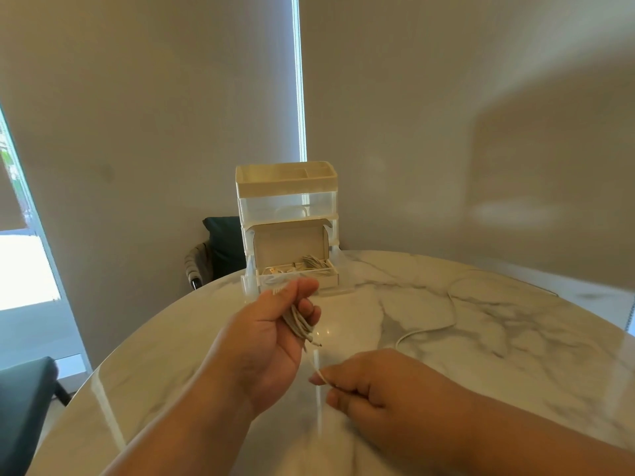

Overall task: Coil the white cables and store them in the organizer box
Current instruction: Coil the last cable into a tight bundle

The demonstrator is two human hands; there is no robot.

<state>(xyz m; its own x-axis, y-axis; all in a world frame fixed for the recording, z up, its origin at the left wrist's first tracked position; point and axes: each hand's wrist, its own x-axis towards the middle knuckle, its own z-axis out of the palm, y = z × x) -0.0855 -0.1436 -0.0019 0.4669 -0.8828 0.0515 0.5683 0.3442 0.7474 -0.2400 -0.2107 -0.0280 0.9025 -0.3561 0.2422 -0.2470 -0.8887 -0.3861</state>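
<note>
Daylight comes from the left, where the window (27,269) is blown out to white, and through a thin bright slit (300,80) between the blinds, leaving the room soft, fairly dim and warm-toned. The glossy surface (498,355) carries pale streaks of glare near its front edge, and a broad soft-edged shadow lies on the right wall (515,166). Wide-angle distortion bends the edges, and the white cable (318,371) by the right hand (371,383) is smeared with blur.

L grip (271,334) & R grip (371,383): bare hands, forearms (178,434) uncovered down to btm frame edge.
</note>
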